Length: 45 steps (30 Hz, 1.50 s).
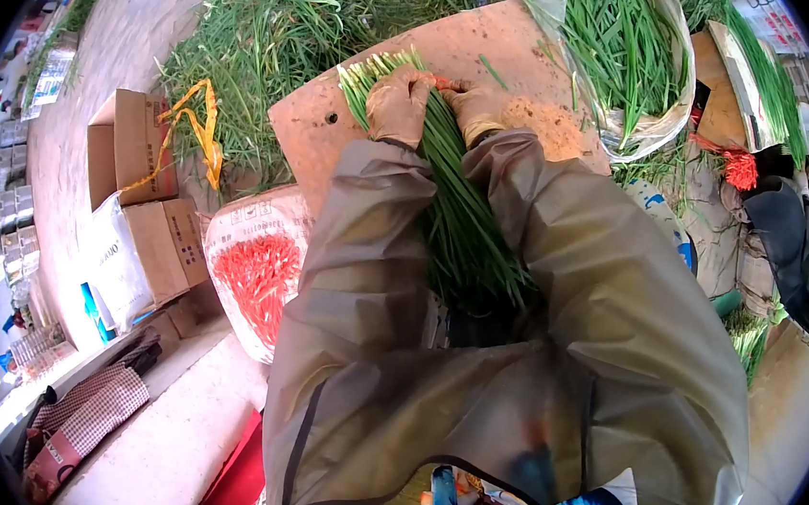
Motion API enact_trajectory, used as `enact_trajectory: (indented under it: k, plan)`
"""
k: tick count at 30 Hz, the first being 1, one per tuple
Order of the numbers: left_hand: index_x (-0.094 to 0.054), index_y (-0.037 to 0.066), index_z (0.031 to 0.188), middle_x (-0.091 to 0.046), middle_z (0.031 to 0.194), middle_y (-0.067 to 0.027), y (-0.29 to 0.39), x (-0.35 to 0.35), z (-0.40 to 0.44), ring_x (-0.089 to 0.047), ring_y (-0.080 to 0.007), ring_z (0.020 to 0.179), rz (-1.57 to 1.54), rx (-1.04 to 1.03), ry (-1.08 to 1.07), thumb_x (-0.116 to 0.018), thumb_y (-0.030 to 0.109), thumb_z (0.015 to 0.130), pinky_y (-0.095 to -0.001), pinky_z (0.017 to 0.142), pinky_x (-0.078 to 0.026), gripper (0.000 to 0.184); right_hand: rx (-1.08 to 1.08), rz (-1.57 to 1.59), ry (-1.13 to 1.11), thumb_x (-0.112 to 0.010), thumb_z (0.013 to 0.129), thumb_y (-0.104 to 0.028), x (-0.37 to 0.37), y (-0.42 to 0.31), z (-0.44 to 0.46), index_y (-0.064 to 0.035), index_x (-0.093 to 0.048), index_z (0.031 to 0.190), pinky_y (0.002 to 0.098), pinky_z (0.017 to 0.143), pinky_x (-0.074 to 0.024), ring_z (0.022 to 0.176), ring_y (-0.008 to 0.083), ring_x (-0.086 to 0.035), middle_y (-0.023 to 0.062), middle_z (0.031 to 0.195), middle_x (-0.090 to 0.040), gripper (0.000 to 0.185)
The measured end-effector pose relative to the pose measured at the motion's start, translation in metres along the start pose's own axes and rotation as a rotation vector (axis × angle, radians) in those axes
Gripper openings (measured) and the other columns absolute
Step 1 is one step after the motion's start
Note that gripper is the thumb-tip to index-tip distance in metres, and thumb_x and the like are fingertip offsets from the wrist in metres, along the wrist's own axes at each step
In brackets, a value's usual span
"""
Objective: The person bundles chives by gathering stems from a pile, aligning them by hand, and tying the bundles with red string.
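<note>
A bundle of garlic chives (466, 210) lies slantwise over the board, its pale cut ends at the far side and its green leaves running down toward my lap. My left hand (398, 105), in a tan glove, is closed on the bundle near the cut ends. On its right side my gloved right hand (473, 109) pinches a red tie (441, 83) that shows between both hands. The fingertips are partly hidden, and I cannot tell whether the tie goes all the way round.
Beneath the chives is a brown board (309, 129) with a hole. A sack of red ties (258, 273) stands at left, near cardboard boxes (144, 148). Loose greens (280, 30) are heaped behind; a plastic bag of chives (628, 60) is at back right. Another person (800, 239) sits at far right.
</note>
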State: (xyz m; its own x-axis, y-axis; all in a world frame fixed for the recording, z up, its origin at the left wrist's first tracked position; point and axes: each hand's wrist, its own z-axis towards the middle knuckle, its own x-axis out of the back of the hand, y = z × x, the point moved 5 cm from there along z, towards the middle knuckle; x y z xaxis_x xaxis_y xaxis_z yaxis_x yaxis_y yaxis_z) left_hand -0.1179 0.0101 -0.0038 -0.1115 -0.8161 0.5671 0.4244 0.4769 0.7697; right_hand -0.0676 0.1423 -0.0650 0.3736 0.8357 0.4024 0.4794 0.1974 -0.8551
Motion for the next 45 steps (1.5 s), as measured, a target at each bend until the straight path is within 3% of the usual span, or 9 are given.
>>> enact_trajectory:
  k: [7, 9, 14, 19, 28, 30, 34, 36, 45]
  plan:
    - [-0.064, 0.011, 0.082, -0.064, 0.089, -0.0094, 0.027, -0.009, -0.010, -0.060, -0.0274, 0.087, 0.493, -0.158, 0.108, -0.063, 0.023, 0.075, -0.0392, 0.081, -0.044, 0.014, -0.041, -0.009, 0.069, -0.068, 0.077, -0.022, -0.004, 0.012, 0.009, -0.0042, -0.068, 0.093, 0.0288, 0.067, -0.0479, 0.072, 0.0175, -0.062, 0.0114, 0.082, -0.067, 0.024]
    - [-0.064, 0.010, 0.083, -0.064, 0.088, -0.0092, 0.024, -0.016, -0.009, -0.059, -0.0276, 0.088, 0.576, -0.108, 0.035, -0.061, 0.025, 0.075, -0.0409, 0.082, -0.043, 0.017, -0.127, 0.225, 0.010, -0.068, 0.077, -0.021, -0.010, 0.019, 0.008, -0.0042, -0.067, 0.091, 0.0276, 0.066, -0.0481, 0.071, 0.0163, -0.061, 0.0091, 0.082, -0.067, 0.022]
    - [-0.063, 0.010, 0.080, -0.064, 0.085, -0.0086, 0.030, -0.017, -0.010, -0.059, -0.0265, 0.087, 0.727, -0.135, 0.028, -0.060, 0.029, 0.072, -0.0406, 0.083, -0.042, 0.021, -0.129, 0.249, 0.056, -0.069, 0.077, -0.021, -0.006, 0.014, 0.001, -0.0030, -0.067, 0.090, 0.0269, 0.065, -0.0482, 0.070, 0.0157, -0.060, 0.0084, 0.081, -0.067, 0.022]
    - [-0.062, 0.010, 0.078, -0.063, 0.087, -0.0077, 0.025, -0.019, -0.010, -0.058, -0.0272, 0.090, 0.740, -0.128, 0.002, -0.061, 0.029, 0.069, -0.0409, 0.083, -0.041, 0.021, -0.144, 0.143, 0.092, -0.069, 0.077, -0.021, -0.002, 0.013, 0.003, -0.0015, -0.067, 0.090, 0.0276, 0.066, -0.0486, 0.070, 0.0162, -0.061, 0.0091, 0.081, -0.067, 0.023]
    - [-0.062, 0.010, 0.079, -0.062, 0.089, -0.0082, 0.030, -0.021, -0.007, -0.057, -0.0256, 0.094, 0.763, -0.088, 0.000, -0.060, 0.031, 0.068, -0.0406, 0.083, -0.041, 0.024, -0.163, 0.325, 0.120, -0.071, 0.076, -0.019, -0.007, 0.015, -0.003, 0.0002, -0.066, 0.088, 0.0273, 0.063, -0.0477, 0.067, 0.0141, -0.058, 0.0075, 0.077, -0.066, 0.024]
    - [-0.061, 0.010, 0.077, -0.062, 0.089, -0.0086, 0.029, -0.022, -0.007, -0.057, -0.0254, 0.094, 0.762, -0.083, -0.031, -0.060, 0.031, 0.069, -0.0406, 0.082, -0.041, 0.023, -0.064, 0.384, 0.172, -0.068, 0.076, -0.020, -0.007, 0.016, -0.003, 0.0017, -0.067, 0.089, 0.0300, 0.065, -0.0479, 0.069, 0.0184, -0.061, 0.0131, 0.077, -0.066, 0.025]
    - [-0.061, 0.009, 0.077, -0.062, 0.089, -0.0087, 0.022, -0.024, -0.011, -0.057, -0.0254, 0.094, 0.768, -0.027, -0.063, -0.059, 0.030, 0.069, -0.0409, 0.082, -0.042, 0.023, -0.070, 0.428, 0.177, -0.068, 0.076, -0.020, -0.012, 0.026, 0.003, 0.0020, -0.066, 0.089, 0.0304, 0.065, -0.0482, 0.069, 0.0192, -0.062, 0.0138, 0.077, -0.066, 0.026]
    - [-0.061, 0.008, 0.077, -0.062, 0.088, -0.0089, 0.023, -0.021, -0.011, -0.057, -0.0257, 0.094, 0.714, -0.131, 0.064, -0.060, 0.030, 0.069, -0.0413, 0.083, -0.042, 0.023, -0.063, 0.397, 0.185, -0.069, 0.075, -0.020, -0.014, 0.032, 0.008, 0.0017, -0.067, 0.088, 0.0308, 0.066, -0.0486, 0.071, 0.0196, -0.063, 0.0138, 0.078, -0.066, 0.025]
    - [-0.061, 0.009, 0.078, -0.062, 0.091, -0.0081, 0.023, -0.024, -0.009, -0.056, -0.0264, 0.092, 0.676, -0.158, -0.001, -0.063, 0.030, 0.069, -0.0401, 0.085, -0.040, 0.022, 0.019, 0.329, 0.147, -0.068, 0.076, -0.020, -0.011, 0.025, 0.001, 0.0011, -0.066, 0.092, 0.0297, 0.069, -0.0481, 0.074, 0.0181, -0.062, 0.0122, 0.082, -0.066, 0.027]
